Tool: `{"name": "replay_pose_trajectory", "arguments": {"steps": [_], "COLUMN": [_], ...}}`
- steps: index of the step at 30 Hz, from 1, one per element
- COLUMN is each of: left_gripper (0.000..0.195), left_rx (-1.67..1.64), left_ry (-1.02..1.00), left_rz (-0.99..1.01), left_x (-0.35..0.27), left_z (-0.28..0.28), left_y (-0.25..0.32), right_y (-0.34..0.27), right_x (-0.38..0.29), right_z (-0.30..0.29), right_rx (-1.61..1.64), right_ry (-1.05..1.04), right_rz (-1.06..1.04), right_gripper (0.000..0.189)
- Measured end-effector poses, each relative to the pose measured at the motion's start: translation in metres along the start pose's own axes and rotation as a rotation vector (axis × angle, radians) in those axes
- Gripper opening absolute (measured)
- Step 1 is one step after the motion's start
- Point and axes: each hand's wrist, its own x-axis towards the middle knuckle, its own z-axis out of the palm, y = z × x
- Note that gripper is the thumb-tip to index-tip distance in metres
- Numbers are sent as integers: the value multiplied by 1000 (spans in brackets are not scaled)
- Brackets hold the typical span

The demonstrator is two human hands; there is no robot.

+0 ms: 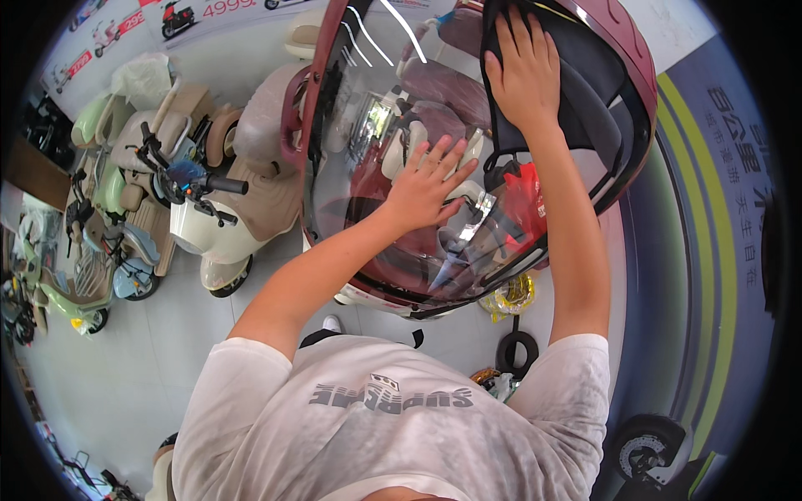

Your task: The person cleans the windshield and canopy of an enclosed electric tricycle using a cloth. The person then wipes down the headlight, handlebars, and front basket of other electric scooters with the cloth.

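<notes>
In front of me stands a dark red canopied vehicle (636, 62) with a large clear windshield (363, 81). My left hand (432, 181) is over the middle of the windshield, its fingers spread and nothing in it; it appears to touch the pane. Further up and to the right, my right hand (525, 75) lies palm down with spread fingers on a black fabric panel (583, 69). Through the glazing I see plastic-wrapped dark red seats (445, 87). A red plastic bag (525, 203) shows below the panel, partly behind my right forearm.
Several electric scooters, among them a cream one (213, 219), stand to the left. A tire (517, 354) and a yellow-wrapped ring (517, 294) are near the vehicle's front. A dark blue wall panel (702, 219) bearing writing runs along the right, with a wheel (648, 448) below.
</notes>
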Motion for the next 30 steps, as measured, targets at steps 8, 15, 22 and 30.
{"name": "replay_pose_trajectory", "arguments": {"steps": [8,15,22,30], "left_gripper": [71,41,32,29], "left_rx": [-113,-303,-463,-384], "left_ry": [-56,69,247,401], "left_rz": [15,-61,-359,-527], "left_x": [-7,-27,-31,-28], "left_z": [-23,-58,-74,-71], "left_y": [-8,-21,-42,-124], "right_y": [-27,-61,-106,-154], "right_x": [-13,-20,-35,-62], "right_z": [8,3,5,9], "right_rx": [-16,-15,32,93], "right_ry": [-80,-115,-176,-316], "right_rz": [44,59,82,85], "right_gripper": [56,57,59,63]}}
